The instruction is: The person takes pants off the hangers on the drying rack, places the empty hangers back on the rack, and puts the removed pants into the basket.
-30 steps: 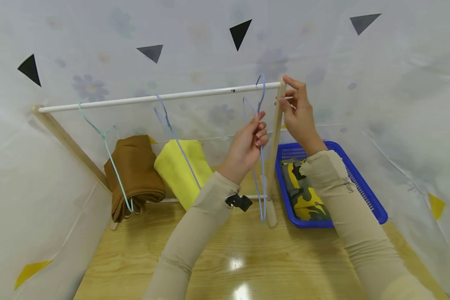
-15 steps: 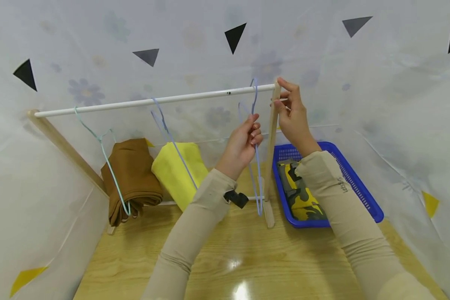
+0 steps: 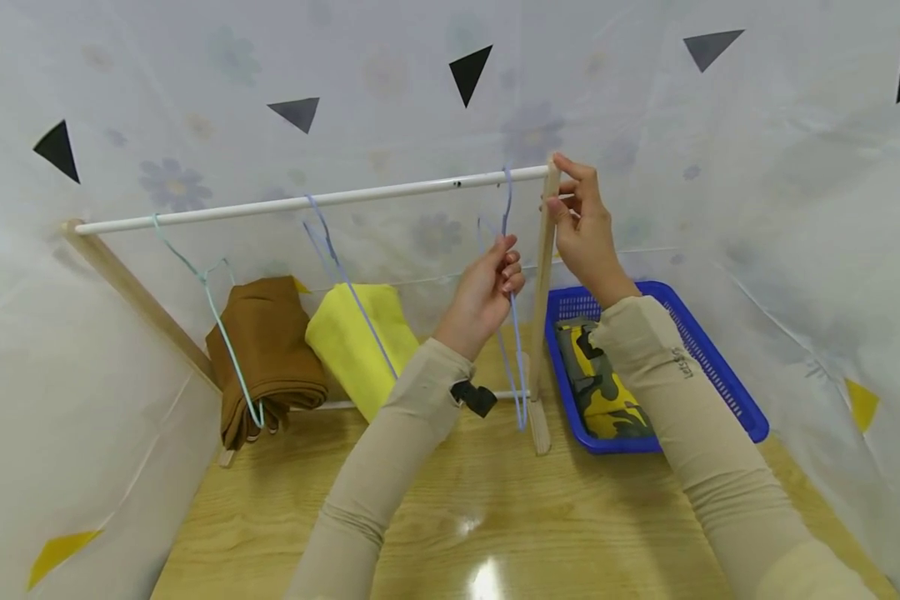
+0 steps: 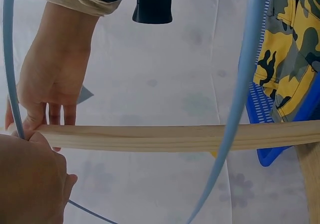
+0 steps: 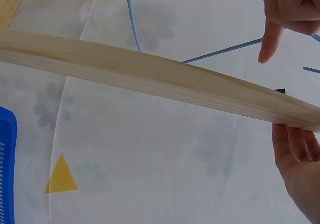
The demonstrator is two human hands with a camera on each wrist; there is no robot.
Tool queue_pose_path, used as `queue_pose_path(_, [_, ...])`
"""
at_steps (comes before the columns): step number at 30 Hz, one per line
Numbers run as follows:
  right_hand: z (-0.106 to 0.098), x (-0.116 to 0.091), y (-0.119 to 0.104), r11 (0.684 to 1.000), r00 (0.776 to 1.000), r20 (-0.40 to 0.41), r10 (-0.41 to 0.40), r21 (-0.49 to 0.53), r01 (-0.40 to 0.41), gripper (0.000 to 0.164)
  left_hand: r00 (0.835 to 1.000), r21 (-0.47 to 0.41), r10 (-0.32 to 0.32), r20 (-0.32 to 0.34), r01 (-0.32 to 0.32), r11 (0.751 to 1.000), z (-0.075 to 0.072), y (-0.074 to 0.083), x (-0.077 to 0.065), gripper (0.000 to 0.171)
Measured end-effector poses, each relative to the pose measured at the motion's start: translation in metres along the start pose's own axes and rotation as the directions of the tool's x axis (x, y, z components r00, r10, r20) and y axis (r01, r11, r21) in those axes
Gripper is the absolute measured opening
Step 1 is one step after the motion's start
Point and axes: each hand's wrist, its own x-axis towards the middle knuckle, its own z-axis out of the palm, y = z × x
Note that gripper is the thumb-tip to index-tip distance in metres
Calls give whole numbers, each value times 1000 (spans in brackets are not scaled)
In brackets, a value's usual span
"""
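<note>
My left hand (image 3: 487, 292) pinches a light blue hanger (image 3: 517, 333) just below its hook, between thumb and curled fingers. The hook (image 3: 507, 187) sits over the white rod (image 3: 390, 192) of a small clothes rack, close to its right end. With thumb and fingers my right hand (image 3: 591, 229) grips the top of the rack's right wooden post (image 3: 546, 275). In the left wrist view the post (image 4: 150, 138) crosses behind the hanger's frame (image 4: 245, 79). Seen from the right wrist, my right fingers (image 5: 282, 140) touch the post's lower side.
Further left on the rod hang another blue hanger (image 3: 360, 312) and a mint hanger (image 3: 228, 346). Behind them are brown folded cloth (image 3: 266, 342) and yellow folded cloth (image 3: 363, 342). A blue basket (image 3: 720, 392) right of the rack holds a folded camouflage garment (image 3: 603, 392).
My left hand has lowered the hanger slightly, bringing its hook from above the rod down onto it. My right hand keeps its grip on the post. The head view has shifted a little.
</note>
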Motion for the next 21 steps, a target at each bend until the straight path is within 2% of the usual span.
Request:
queue_pose_path(3, [0,0,1,1000,1000,15,16,-16,-16,45,1000,-4,-5,-13,5,1000,-3,-1,1,43])
queue_pose_path(10, [1,-3,2,999,1000,0,21,-33,-21,45,999,-27,-15,-30,15,1000,-9,-5,2,21])
queue_pose_path(16, [2,-3,1,1000,1000,-10,-5,-18,5,44,1000,-35,-19,-21,19,999,-10,-5,0,24])
queue_pose_path(21, [3,-2,-2,1000,1000,-11,10,-13,-10,43,999,-19,-32,-37,32,999,-10,-5,-4,23])
